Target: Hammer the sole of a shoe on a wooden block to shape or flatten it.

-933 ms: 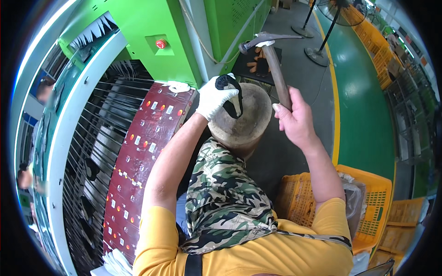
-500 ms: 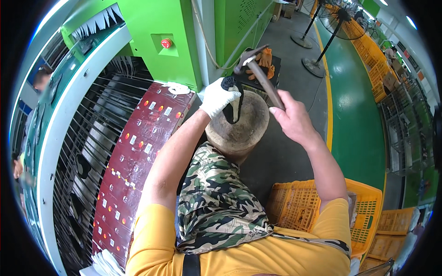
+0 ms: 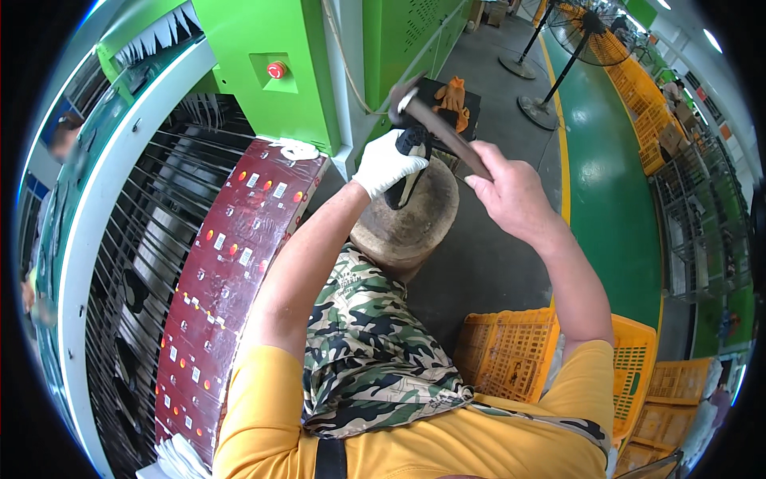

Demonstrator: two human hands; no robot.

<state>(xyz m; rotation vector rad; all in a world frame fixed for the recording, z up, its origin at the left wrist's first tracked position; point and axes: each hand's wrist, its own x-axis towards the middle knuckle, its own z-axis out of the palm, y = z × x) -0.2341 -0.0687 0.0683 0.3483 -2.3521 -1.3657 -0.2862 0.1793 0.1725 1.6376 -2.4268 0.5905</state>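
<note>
Your right hand [image 3: 515,195], clamped on the hammer [image 3: 435,124], has swung down onto the black part [image 3: 407,172] your gloved left hand [image 3: 383,164] grips on the stump [image 3: 415,227], head at 12 o'clock: the blow lands.

A round wooden stump [image 3: 411,219], worn pale on top, stands upright on the grey concrete floor [image 3: 487,263] beside the green machine. On its flat top rests a dark piece [image 3: 403,188], possibly a shoe part; it is too covered to tell. A yellow plastic crate [image 3: 511,351] sits on the floor nearby.
</note>
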